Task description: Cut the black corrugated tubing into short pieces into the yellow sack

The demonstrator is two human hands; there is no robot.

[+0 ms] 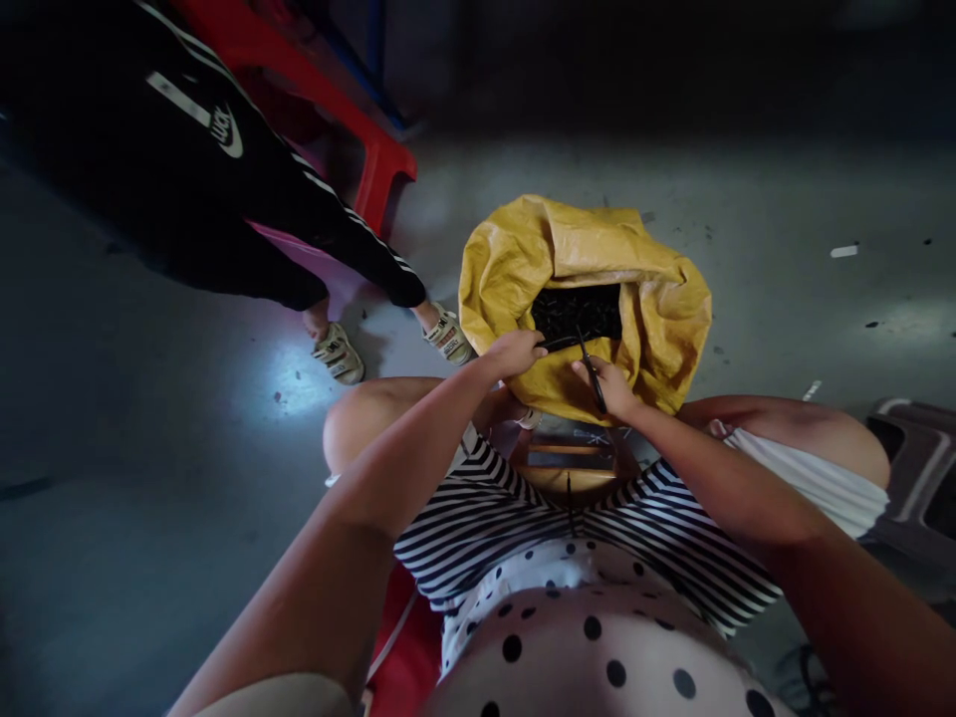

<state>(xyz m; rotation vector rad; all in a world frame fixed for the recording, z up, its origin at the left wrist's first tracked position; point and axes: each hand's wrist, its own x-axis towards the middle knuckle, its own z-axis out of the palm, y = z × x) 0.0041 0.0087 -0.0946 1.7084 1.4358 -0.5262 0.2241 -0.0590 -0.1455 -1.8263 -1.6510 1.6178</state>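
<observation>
Over grey floor [777, 309], a thin black strip [562, 343] was pinched in the left hand [517, 354], stretched rightward from that grip toward scissors [593, 378] clasped by the right hand [615, 386], yellow sack [597, 249] beneath both.

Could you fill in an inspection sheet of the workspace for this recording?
Surface: grey floor, speckled with dark marks; the work is held over a sack, not on a table.
Job's things: yellow sack, rim folded down, small dark pieces inside; dark scissors; thin black strip.
Clutter: white scrap on the floor at right.
Hands: left hand pinches the strip; right hand grips the scissors, blades toward the sack's opening.
Cables: nothing seen for certain.
Surroundings: another person in black striped trousers at left; red plastic stool beyond; grey object at right, partly hidden.
</observation>
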